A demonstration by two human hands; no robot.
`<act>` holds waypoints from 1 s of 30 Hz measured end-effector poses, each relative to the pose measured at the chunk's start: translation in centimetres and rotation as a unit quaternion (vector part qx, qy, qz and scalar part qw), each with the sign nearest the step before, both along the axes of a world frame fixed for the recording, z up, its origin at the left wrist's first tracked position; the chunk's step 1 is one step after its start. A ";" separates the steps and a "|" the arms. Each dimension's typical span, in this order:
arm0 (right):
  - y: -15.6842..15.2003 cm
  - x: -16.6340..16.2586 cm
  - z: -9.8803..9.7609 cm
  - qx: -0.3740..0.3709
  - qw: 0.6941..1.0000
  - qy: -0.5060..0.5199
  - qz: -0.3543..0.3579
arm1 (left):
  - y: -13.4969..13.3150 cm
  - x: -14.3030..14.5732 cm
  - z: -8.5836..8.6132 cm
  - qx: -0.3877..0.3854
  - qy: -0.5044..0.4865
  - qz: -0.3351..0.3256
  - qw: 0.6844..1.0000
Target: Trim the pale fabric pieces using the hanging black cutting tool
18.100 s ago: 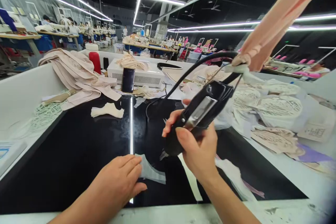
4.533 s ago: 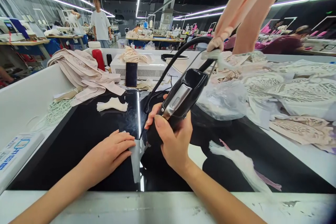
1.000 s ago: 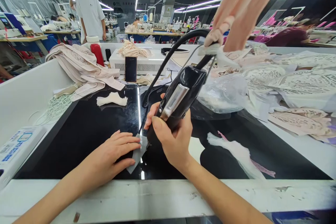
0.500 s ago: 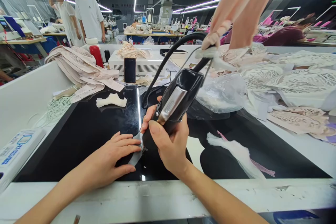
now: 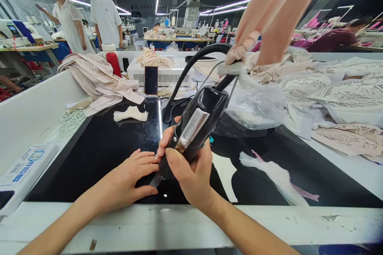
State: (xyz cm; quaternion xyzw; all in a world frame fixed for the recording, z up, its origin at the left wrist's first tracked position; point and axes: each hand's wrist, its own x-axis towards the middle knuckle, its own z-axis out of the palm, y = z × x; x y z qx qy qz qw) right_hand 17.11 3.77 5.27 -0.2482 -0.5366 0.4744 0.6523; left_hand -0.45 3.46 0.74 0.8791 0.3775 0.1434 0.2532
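My right hand point(image 5: 193, 167) is wrapped round a black corded hand tool with a silver metal lever point(image 5: 194, 125). The tool is tilted, its lower end close to the glossy black work surface point(image 5: 89, 159). Its thick black cable loops up behind it, and a twisted pink fabric strip point(image 5: 242, 44) ties it from above. Flat on the surface lies my left hand point(image 5: 128, 179), fingers stretched toward the tool's lower end. A small greyish translucent piece point(image 5: 154, 181) shows between its thumb and fingers; most of it is hidden. The tool's tip is also hidden.
Right of my hands are a cream fabric piece point(image 5: 224, 173) and a white sheer scrap point(image 5: 277, 175). A cream scrap point(image 5: 131, 114), a phone point(image 5: 151, 80) and folded beige fabric point(image 5: 98, 79) lie behind. Clear plastic point(image 5: 257, 105) and lace pieces point(image 5: 338, 91) fill the right. Two people stand beyond.
The tool and my right hand have shifted slightly left and down, covering more of the greyish piece. A small teal bit now shows beside the tool. The view has moved a little.
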 end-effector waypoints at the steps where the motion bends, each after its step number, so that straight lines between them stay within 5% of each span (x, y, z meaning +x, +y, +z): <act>1: -0.1 0.0 -0.1 -0.001 1.000 -0.003 -0.005 | 0.0 0.0 0.0 0.000 0.002 0.000 1.000; 15: 3.0 3.1 0.3 0.041 0.991 0.029 -0.123 | 0.1 0.9 0.4 0.066 0.010 0.000 0.998; 30: 2.9 2.5 -0.2 0.035 0.992 0.002 -0.123 | 0.8 1.9 -1.4 0.087 0.038 -0.020 0.995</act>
